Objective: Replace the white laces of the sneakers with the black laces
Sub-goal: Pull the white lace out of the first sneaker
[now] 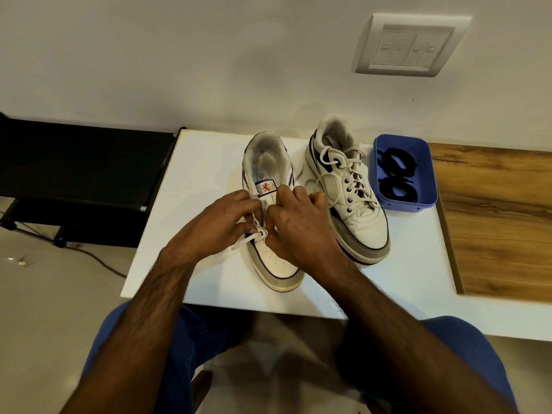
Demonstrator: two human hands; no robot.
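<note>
You sit at the white desk (209, 162) with two sneakers on it. The near sneaker (276, 258) is under both hands. Your left hand (221, 225) and right hand (301, 228) both pinch its white lace (239, 245) at the lowest holes. Pull it out slowly, one hole at a time. The black laces (394, 177) wait in the blue tub (430, 186), right of the other sneaker (349, 186).
</note>
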